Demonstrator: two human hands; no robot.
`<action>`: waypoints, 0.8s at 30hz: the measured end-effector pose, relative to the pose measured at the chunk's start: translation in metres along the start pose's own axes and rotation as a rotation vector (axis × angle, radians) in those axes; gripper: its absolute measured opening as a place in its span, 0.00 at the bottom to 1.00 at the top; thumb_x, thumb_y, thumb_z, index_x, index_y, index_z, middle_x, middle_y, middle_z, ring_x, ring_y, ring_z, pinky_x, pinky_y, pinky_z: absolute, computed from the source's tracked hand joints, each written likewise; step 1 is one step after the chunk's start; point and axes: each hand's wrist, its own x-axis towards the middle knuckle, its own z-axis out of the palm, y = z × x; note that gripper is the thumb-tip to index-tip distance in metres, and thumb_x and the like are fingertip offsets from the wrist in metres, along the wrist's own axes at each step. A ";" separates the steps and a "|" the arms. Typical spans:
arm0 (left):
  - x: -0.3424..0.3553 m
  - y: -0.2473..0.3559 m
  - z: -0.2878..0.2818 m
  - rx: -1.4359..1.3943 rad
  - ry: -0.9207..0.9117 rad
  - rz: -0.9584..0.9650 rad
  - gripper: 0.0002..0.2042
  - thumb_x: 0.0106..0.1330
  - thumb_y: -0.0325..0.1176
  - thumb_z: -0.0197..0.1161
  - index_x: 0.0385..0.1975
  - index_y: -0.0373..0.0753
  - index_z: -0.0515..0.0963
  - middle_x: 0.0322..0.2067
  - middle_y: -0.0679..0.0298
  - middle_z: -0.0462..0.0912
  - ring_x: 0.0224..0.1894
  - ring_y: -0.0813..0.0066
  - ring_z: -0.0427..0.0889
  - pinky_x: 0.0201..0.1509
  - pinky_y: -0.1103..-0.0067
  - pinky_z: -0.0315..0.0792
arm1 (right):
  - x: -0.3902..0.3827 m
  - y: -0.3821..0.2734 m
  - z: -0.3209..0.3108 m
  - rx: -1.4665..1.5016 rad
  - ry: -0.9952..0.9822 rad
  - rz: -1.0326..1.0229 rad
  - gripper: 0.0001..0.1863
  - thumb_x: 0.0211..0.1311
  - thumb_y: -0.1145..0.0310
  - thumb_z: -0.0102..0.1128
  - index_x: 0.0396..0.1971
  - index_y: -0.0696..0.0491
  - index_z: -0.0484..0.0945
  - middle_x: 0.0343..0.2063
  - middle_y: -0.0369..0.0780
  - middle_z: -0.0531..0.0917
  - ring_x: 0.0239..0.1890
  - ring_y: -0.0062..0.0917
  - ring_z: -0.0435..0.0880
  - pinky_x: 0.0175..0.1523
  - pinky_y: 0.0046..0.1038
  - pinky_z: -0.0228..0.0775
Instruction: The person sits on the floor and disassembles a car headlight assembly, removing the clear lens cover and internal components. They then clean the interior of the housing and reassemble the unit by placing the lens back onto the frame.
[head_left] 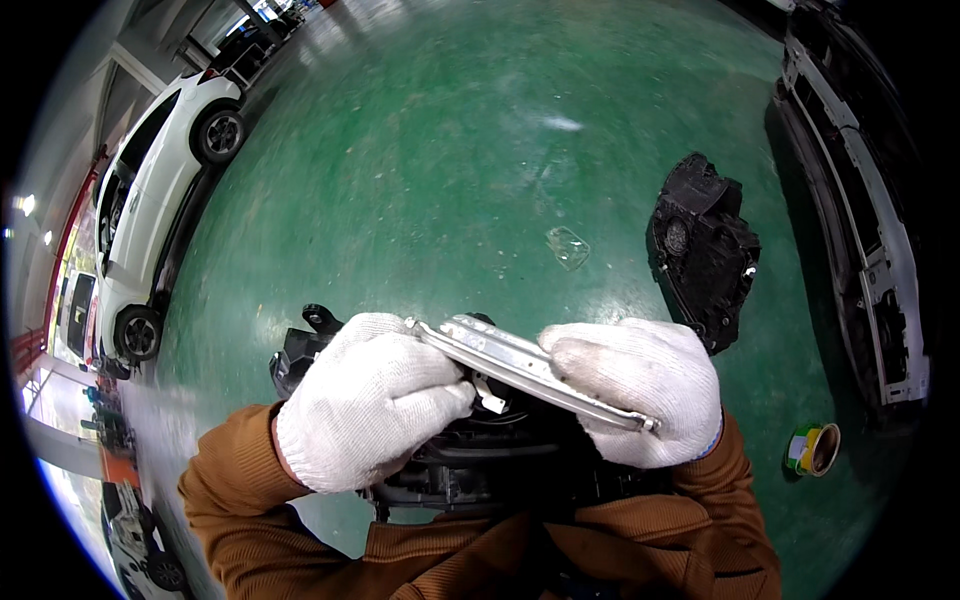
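Both my hands wear white knitted gloves. A long, narrow silvery strip (515, 365) slopes down to the right between them, above my lap; its exact kind does not show. My left hand (370, 405) is closed around its upper left end, fingers curled beneath. With its fingers over the strip's right part, my right hand (640, 390) grips it too. A small white piece (489, 396) shows just below the strip, beside my left fingertips. Under the hands lies a black plastic housing (450, 480), like a headlamp unit, partly hidden by hands and strip.
On the green floor (420, 170), a black headlamp housing (703, 250) lies ahead to the right. A clear plastic piece (568, 248) lies left of it. An open tin (812, 450) stands at right. A large car body part (850, 220) lines the right side; a white car (165, 190) stands left.
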 end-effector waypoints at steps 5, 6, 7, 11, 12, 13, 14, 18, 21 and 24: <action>-0.003 -0.003 -0.010 0.043 0.021 -0.204 0.24 0.54 0.40 0.88 0.45 0.39 0.82 0.38 0.60 0.87 0.44 0.59 0.88 0.49 0.63 0.76 | -0.008 0.010 0.008 -0.070 0.043 -0.038 0.35 0.48 0.69 0.78 0.62 0.55 0.85 0.57 0.51 0.89 0.28 0.38 0.86 0.35 0.33 0.79; -0.004 -0.004 -0.010 0.064 0.046 -0.247 0.32 0.52 0.44 0.89 0.52 0.37 0.80 0.41 0.57 0.86 0.47 0.58 0.87 0.53 0.63 0.78 | -0.008 0.011 0.010 -0.084 0.051 -0.046 0.35 0.48 0.69 0.78 0.61 0.55 0.85 0.57 0.51 0.89 0.28 0.38 0.85 0.34 0.33 0.78; -0.005 -0.004 -0.010 0.085 0.069 -0.293 0.40 0.50 0.48 0.90 0.60 0.35 0.78 0.44 0.54 0.86 0.49 0.56 0.87 0.57 0.62 0.79 | -0.009 0.011 0.012 -0.079 0.071 -0.056 0.35 0.48 0.69 0.78 0.61 0.55 0.85 0.56 0.51 0.89 0.28 0.38 0.85 0.34 0.32 0.78; -0.004 -0.023 0.002 -0.063 0.191 -0.196 0.59 0.52 0.46 0.89 0.82 0.33 0.60 0.60 0.43 0.82 0.60 0.46 0.85 0.66 0.60 0.79 | 0.000 0.008 0.014 -0.100 0.039 -0.068 0.34 0.48 0.69 0.78 0.61 0.55 0.85 0.56 0.50 0.90 0.28 0.38 0.86 0.33 0.32 0.78; -0.003 -0.029 -0.002 -0.125 0.084 -0.175 0.58 0.53 0.44 0.88 0.82 0.34 0.60 0.61 0.44 0.82 0.61 0.46 0.86 0.66 0.60 0.79 | 0.003 0.006 0.013 -0.100 0.027 -0.070 0.34 0.48 0.69 0.78 0.61 0.55 0.85 0.55 0.50 0.90 0.28 0.38 0.86 0.33 0.33 0.78; -0.002 -0.033 -0.004 -0.186 -0.024 -0.157 0.57 0.54 0.43 0.88 0.82 0.34 0.60 0.61 0.45 0.83 0.61 0.46 0.86 0.66 0.60 0.79 | 0.008 0.006 0.013 -0.080 0.026 -0.078 0.34 0.48 0.69 0.78 0.61 0.55 0.85 0.55 0.49 0.90 0.29 0.38 0.86 0.33 0.33 0.79; 0.000 -0.033 -0.006 -0.225 -0.057 -0.204 0.50 0.56 0.39 0.85 0.79 0.35 0.64 0.59 0.48 0.85 0.59 0.47 0.87 0.64 0.62 0.80 | 0.011 0.007 0.013 -0.073 0.024 -0.079 0.34 0.49 0.69 0.78 0.61 0.55 0.85 0.55 0.49 0.90 0.29 0.38 0.87 0.34 0.33 0.79; 0.008 -0.032 -0.015 -0.163 -0.117 -0.247 0.38 0.55 0.38 0.84 0.67 0.35 0.77 0.54 0.50 0.87 0.56 0.49 0.89 0.62 0.62 0.81 | 0.018 0.009 0.011 -0.071 0.017 -0.059 0.34 0.51 0.67 0.77 0.62 0.56 0.84 0.55 0.49 0.90 0.31 0.39 0.88 0.37 0.34 0.80; 0.011 -0.040 -0.011 -0.139 -0.129 -0.196 0.36 0.54 0.38 0.85 0.64 0.36 0.79 0.53 0.51 0.88 0.54 0.50 0.89 0.59 0.63 0.82 | 0.016 0.010 0.011 -0.080 0.014 -0.052 0.33 0.52 0.67 0.76 0.62 0.57 0.84 0.54 0.49 0.90 0.34 0.40 0.89 0.39 0.35 0.81; 0.010 -0.040 -0.008 -0.169 -0.083 -0.218 0.34 0.53 0.39 0.85 0.61 0.37 0.82 0.51 0.52 0.89 0.52 0.52 0.90 0.56 0.65 0.84 | 0.016 0.010 0.011 -0.074 0.059 -0.040 0.35 0.52 0.67 0.77 0.63 0.59 0.83 0.54 0.49 0.90 0.37 0.43 0.90 0.43 0.36 0.81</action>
